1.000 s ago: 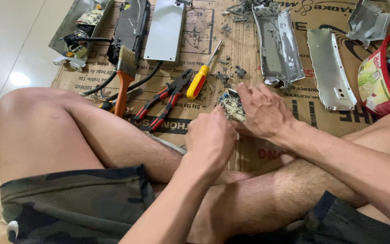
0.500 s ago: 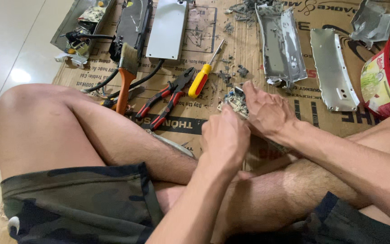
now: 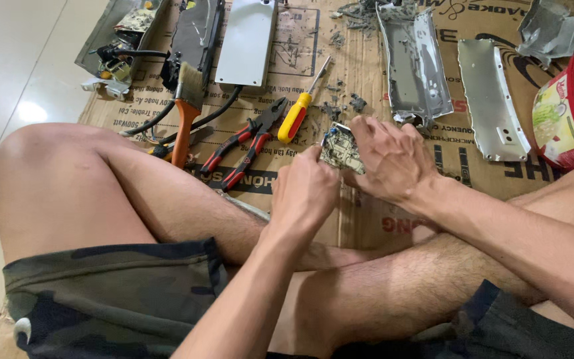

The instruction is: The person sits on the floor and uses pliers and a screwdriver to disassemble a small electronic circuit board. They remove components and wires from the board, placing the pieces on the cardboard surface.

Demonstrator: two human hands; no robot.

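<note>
both hands grip a small circuit board (image 3: 341, 147) above the brown printed cardboard sheet (image 3: 367, 219): the left hand (image 3: 305, 193) pinches its near edge, the right hand (image 3: 393, 159) clasps its far side. a red-rimmed tub (image 3: 561, 143) with a colourful label sits at the right edge.

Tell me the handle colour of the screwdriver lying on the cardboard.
Yellow with a red end, on the metal-shafted screwdriver; the head view shows it.

Camouflage shorts (image 3: 107, 292), dark green-brown blotches; bare arms, bare legs.
</note>
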